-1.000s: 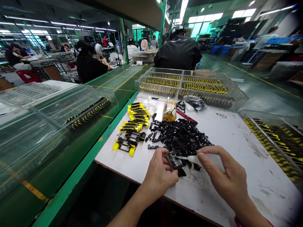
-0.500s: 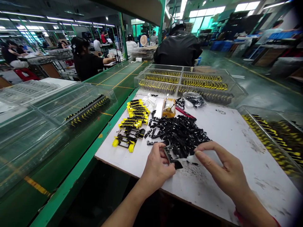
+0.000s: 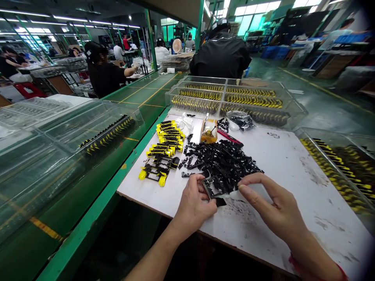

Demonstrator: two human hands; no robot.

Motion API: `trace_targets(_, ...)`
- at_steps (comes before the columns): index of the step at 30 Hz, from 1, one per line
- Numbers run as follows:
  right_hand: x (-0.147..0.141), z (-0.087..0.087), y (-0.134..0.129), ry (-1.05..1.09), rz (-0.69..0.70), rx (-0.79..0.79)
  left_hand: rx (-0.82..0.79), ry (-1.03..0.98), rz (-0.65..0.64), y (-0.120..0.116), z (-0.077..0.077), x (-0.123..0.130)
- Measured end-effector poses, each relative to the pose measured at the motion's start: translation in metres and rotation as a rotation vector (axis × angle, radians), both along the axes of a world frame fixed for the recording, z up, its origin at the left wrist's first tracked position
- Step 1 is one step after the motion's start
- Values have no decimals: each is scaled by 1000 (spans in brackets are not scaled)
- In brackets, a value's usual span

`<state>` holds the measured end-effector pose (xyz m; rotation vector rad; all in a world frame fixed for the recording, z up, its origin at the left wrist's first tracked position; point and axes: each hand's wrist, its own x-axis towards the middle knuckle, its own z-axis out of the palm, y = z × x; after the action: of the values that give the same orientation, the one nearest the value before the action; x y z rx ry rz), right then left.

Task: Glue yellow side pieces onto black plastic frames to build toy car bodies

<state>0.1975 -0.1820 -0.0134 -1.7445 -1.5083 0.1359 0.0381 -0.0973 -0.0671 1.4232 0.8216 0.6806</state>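
Observation:
My left hand [image 3: 197, 203] grips a black frame-like part [image 3: 213, 187] by its left edge, low over the front of the white board [image 3: 293, 156]. To the right of that part, my right hand [image 3: 269, 199] has its thumb and forefinger closed on a whitish translucent tool [image 3: 260, 190], partly hidden behind the fingers. Just beyond both hands lies a heap of small black parts [image 3: 225, 160]. Left of the heap, black parts with yellow ends [image 3: 170, 138] are stacked in a row, with a looser one [image 3: 154, 173] at the near end.
Clear trays of yellow and black parts stand behind [image 3: 225, 99] and at right [image 3: 340, 168]; another tray [image 3: 108, 136] lies on the green line at left. An orange box [image 3: 209, 132], a red tool [image 3: 230, 137] and a plastic bag [image 3: 241, 120] sit behind the heap. People sit farther off.
My right hand has shifted very slightly left and up with the whitish tool. My left hand keeps its grip on the black part. The camera view has moved a little.

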Motion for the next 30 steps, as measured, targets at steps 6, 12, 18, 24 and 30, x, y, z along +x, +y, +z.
trace_targets(6, 0, 0, -1, -12, 9, -10, 1, -8, -5, 0, -1, 0)
trace_targets(12, 0, 1, -1, -8, 7, 3, 14, -8, 3, -1, -3, 0)
trace_targets(18, 1, 0, -3, 26, -41, -2, 19, -6, 11, -1, -2, 1)
trace_targets(24, 0, 0, -1, 21, -7, -6, 21, -7, 20, -1, -1, 1)
trace_targets(30, 0, 0, 0, -4, 13, 1, 18, -25, 18, -1, -2, 0)
